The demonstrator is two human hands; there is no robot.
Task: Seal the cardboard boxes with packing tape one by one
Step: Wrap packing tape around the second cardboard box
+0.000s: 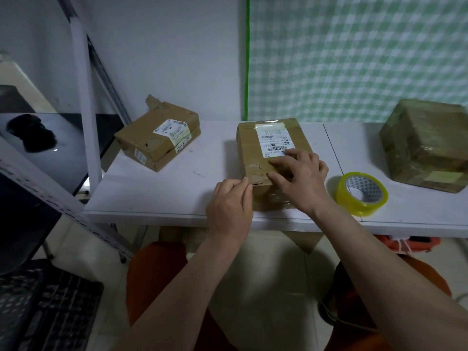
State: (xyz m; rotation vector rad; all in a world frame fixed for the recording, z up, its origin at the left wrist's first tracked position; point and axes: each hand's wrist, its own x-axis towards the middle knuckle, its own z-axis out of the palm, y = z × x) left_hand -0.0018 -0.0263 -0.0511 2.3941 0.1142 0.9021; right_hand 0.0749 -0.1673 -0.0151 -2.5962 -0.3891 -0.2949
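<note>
Middle cardboard box (pixel 253 145) near the front edge of the white tabletop (pixel 157 193), shipping label (pixel 274 141) on its top face. Left hand (pixel 229 209) at the box's front left corner, thumb and forefinger pinched together at a strip of tape (pixel 255 179) there; too blurred to tell whether the strip is truly gripped. Right hand (pixel 301 178) laid over the front right part of the box's top, fingers fairly straight and pressing down on the cardboard, forefinger tip touching the label's lower edge. Roll of yellowish packing tape (pixel 361 193) lying flat near the front edge, just right of the box and close beside the right wrist, apart from both. Flatter labelled box (pixel 157 136) toward the back left corner, well apart from the middle one. Tape-wrapped box (pixel 425 145) by the right edge, near the roll. Green checked cloth (pixel 354 59) hanging behind the back edge. Metal shelf upright (pixel 83 97) standing at the left edge.
</note>
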